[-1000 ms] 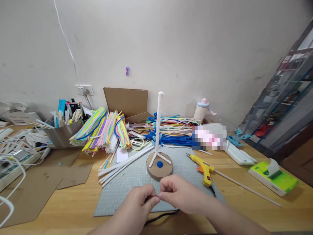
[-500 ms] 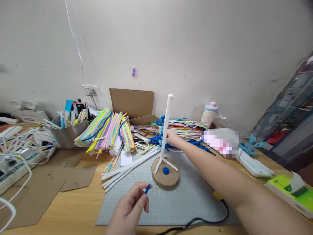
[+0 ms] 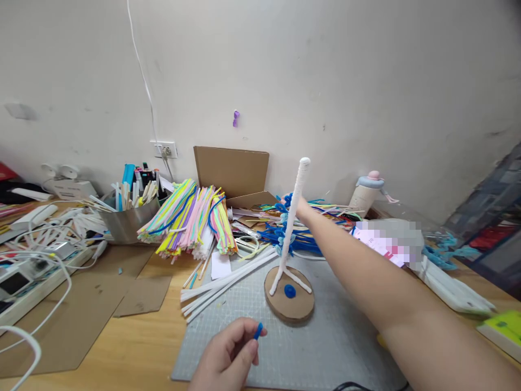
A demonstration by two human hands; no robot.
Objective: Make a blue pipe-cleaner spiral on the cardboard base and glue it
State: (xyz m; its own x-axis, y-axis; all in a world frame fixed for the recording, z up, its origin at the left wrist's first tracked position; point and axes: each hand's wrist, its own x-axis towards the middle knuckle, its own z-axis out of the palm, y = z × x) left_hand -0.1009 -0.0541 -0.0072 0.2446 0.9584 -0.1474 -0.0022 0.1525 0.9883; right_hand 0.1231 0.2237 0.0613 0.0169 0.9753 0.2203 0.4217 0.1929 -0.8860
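Note:
My left hand (image 3: 228, 355) is low over the grey cutting mat (image 3: 317, 347), fingers pinched on a small blue pipe-cleaner piece (image 3: 258, 330). My right arm stretches across the mat to the pile of blue pipe cleaners (image 3: 285, 236) at the back. My right hand (image 3: 302, 207) is there, behind the white pipe-cleaner pole (image 3: 293, 217); its fingers are hidden. The pole stands on a round cardboard base (image 3: 290, 303) that carries a small blue coil (image 3: 290, 290).
Bundles of coloured pipe cleaners (image 3: 191, 217), a metal tub of pens (image 3: 128, 220), an open cardboard box (image 3: 232, 171), white pipe cleaners (image 3: 226, 279), cardboard sheets (image 3: 101, 304), white cables (image 3: 36, 255), a bottle (image 3: 366, 193) and a green pack (image 3: 502, 328) crowd the wooden table.
My hands were pinched together over the mat. My right hand left and reached back to the blue pile, moving farther up now. My left hand keeps the blue piece. The view shifted left.

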